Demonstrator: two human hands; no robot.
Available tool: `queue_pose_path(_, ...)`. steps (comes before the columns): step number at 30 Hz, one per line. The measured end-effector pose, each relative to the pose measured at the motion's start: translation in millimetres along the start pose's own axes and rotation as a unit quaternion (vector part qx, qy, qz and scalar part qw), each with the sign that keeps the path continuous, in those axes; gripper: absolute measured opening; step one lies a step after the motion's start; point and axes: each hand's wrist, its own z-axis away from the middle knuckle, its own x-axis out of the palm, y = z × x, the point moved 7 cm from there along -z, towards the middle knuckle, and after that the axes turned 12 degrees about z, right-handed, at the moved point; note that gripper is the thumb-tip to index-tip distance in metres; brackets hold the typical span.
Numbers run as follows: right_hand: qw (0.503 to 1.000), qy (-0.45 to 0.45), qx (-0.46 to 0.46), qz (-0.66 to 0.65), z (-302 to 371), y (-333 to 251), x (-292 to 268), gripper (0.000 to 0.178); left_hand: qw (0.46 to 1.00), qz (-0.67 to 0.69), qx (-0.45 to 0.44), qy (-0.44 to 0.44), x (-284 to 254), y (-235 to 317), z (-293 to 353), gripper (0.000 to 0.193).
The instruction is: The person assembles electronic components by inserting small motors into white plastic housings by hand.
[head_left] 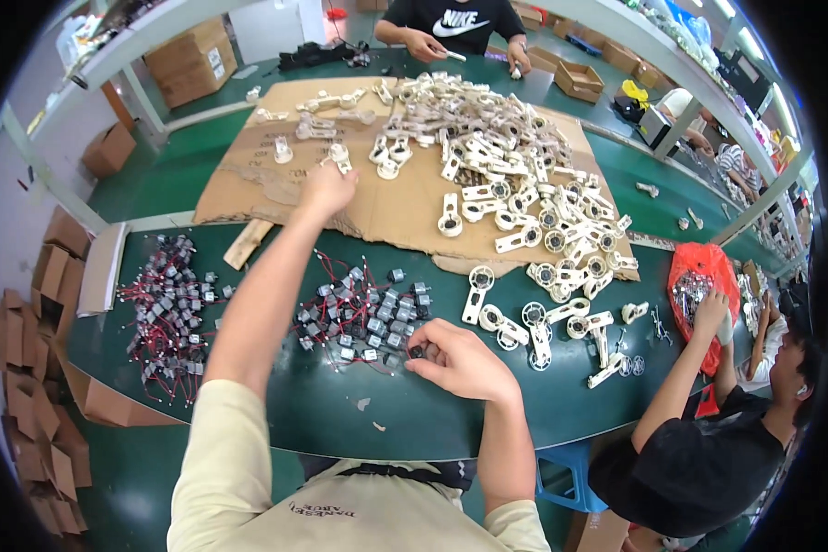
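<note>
My left hand [327, 190] reaches far forward over the flattened cardboard, fingers closed round the near end of a cream plastic housing [339, 155]. Several like housings lie beyond it, and another stands on the cardboard to its left [282, 151]. Close to the table's near side, my right hand [465, 361] pinches a small dark motor [418, 351] between thumb and fingers. Just left of that hand spreads a pile of small grey motors [391, 313] with red and black leads. A second pile of wired motors [170, 313] lies farther left, past my left forearm.
A large heap of cream housings [497, 129] covers the right of the cardboard [276, 198], spilling onto the green table [414, 428]. A co-worker at the right reaches into a red bag [699, 262] of metal parts. Another person works across the table. Cartons [46, 405] stack at left.
</note>
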Motion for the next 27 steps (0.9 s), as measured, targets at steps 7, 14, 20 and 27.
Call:
queue_pose_path(7,0.957,0.094,0.033,-0.274,-2.0,19.6,0.8,0.026,0.993,-0.065,-0.027,0.09,5.9,-36.9,-9.2,0.067)
queue_pose_path(14,0.934,0.197,0.042,-0.294,1.9,27.2,-3.9,0.027,0.912,0.394,-0.02,-0.111,-28.0,21.2,115.0,0.045)
queue_pose_path(20,0.96,0.127,0.012,-0.249,-7.4,-2.1,8.3,0.027,0.652,0.717,-0.11,-0.223,-2.4,-3.2,220.0,0.035)
queue_pose_path(27,0.957,0.157,-0.005,-0.243,-6.5,-11.5,20.1,0.027,0.644,0.724,-0.079,-0.234,7.4,-7.5,238.9,0.04)
